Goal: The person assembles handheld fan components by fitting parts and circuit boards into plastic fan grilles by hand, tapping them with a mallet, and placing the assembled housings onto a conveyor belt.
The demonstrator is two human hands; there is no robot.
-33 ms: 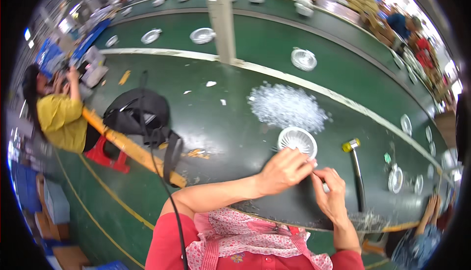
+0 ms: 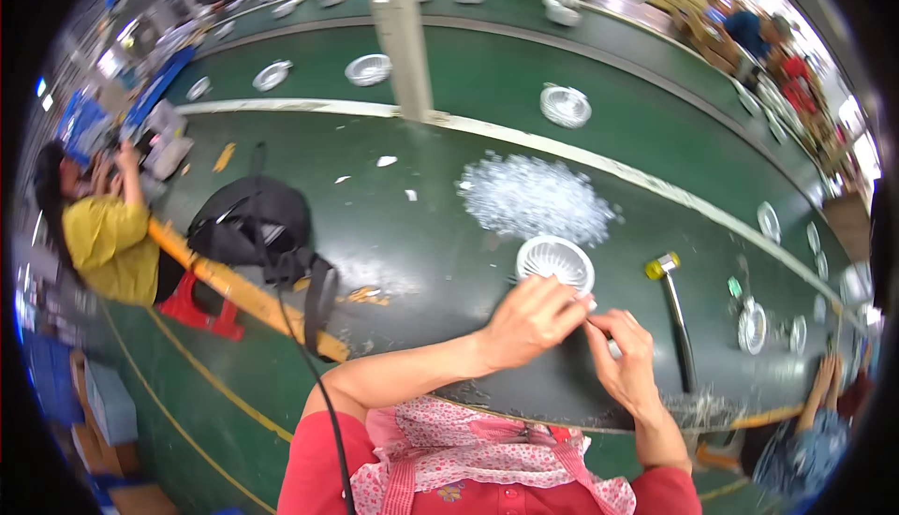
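Note:
A round white ribbed lamp housing [image 2: 554,258] rests on the dark green table in front of me. My left hand [image 2: 534,321] is closed at its near rim, fingers bent and covering that edge. Just right of it, my right hand [image 2: 622,350] is curled shut with its fingertips close to the left ones. A small white piece [image 2: 614,349] shows between its fingers, mostly hidden. Beyond the housing lies a heap of small clear plastic pieces [image 2: 536,198]. To the right lies a hammer [image 2: 676,318] with a yellow head and dark handle.
A black bag [image 2: 251,225] lies on the left of the table, near a dark cable. More white housings [image 2: 752,328] stand at the right, and others [image 2: 566,106] lie on the green belt behind the white strip. A post [image 2: 401,42] rises there. A person in yellow [image 2: 114,239] sits at left.
The whole view has shifted slightly, so the scene sits a little further left. Both hands keep nearly the same pose at the housing.

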